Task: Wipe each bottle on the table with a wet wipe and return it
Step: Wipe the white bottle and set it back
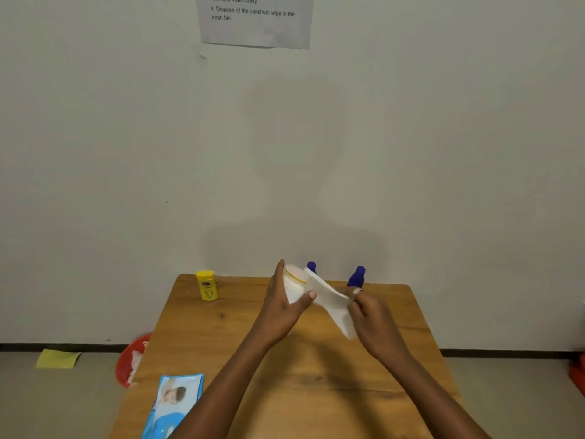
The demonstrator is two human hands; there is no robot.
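Note:
My left hand (282, 307) grips a white bottle (293, 285) with a pale yellow top, held tilted above the middle of the wooden table (240, 350). My right hand (372, 315) pinches a white wet wipe (329, 301) that stretches from the bottle's top down to the right. A yellow bottle (207, 285) stands upright at the table's far left corner. Two dark blue bottles stand at the far edge: one (311, 267) mostly hidden behind the wipe, the other (357, 276) behind my right hand.
A blue wet wipe pack (174, 403) lies at the table's near left edge. A red bin (128, 362) with white wipes in it sits on the floor left of the table. A yellow cloth (58, 358) lies by the wall. The wall is directly behind the table.

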